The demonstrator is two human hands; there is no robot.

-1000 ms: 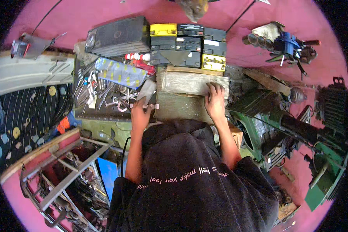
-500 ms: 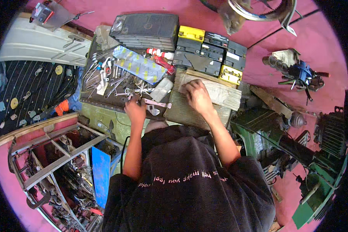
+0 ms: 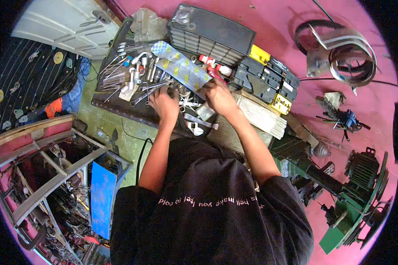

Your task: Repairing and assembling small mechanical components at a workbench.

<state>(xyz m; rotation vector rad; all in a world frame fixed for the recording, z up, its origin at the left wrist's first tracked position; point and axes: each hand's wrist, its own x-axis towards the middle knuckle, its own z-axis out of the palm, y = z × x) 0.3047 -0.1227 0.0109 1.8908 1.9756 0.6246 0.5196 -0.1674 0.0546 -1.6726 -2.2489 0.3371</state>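
My left hand (image 3: 164, 105) is among loose tools on a dark bench mat, its fingers curled around something small and dark that I cannot make out. A long blue-and-silver patterned package (image 3: 181, 66) lies slantwise over the tools. At its near right end, my right hand (image 3: 220, 98) has its fingers bent closed over the edge. Just below that hand sits a grey block (image 3: 204, 111), partly covered. Closer to me rest an adjustable wrench (image 3: 194, 128) and a flat metal wrench (image 3: 201, 121). Spanners (image 3: 139, 98) and sockets spread to the left.
A black drawer cabinet (image 3: 210, 33) stands behind the tools, with black and yellow batteries (image 3: 263, 73) on its right. A ridged wooden board (image 3: 263, 118) lies at the bench's right. A metal frame (image 3: 53, 176) stands at lower left, green machinery (image 3: 340, 212) at lower right.
My right hand has left the wooden board and moved left to the package's end. My left hand stays among the tools, its fingers shifted slightly. The whole view has turned and shifted.
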